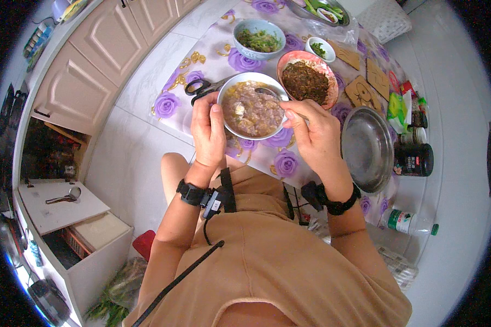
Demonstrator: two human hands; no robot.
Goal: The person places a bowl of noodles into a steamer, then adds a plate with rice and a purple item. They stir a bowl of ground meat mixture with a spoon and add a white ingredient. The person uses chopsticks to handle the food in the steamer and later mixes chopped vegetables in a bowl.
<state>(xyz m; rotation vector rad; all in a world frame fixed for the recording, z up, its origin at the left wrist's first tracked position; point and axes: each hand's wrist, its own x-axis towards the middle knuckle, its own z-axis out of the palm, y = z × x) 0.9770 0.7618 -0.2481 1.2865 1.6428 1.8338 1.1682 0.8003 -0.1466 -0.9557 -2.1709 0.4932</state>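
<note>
My left hand grips the left side of a white bowl, thumb at its rim. A pinkish, minced-looking wet mixture with yellowish liquid and a pale lump fills much of it. Between the thumb and fingers of my right hand is the handle of a metal spoon, whose head rests in the mixture. Black-handled scissors lie partly under or behind the bowl's left side. Close to its right stands a pink bowl of dark brown shredded food.
On the flowered tablecloth stand a blue-and-white bowl of greens, a small white bowl, a steel basin, wooden coasters and a black jar. A plastic bottle lies at right. Cabinets line the left; one drawer is pulled out.
</note>
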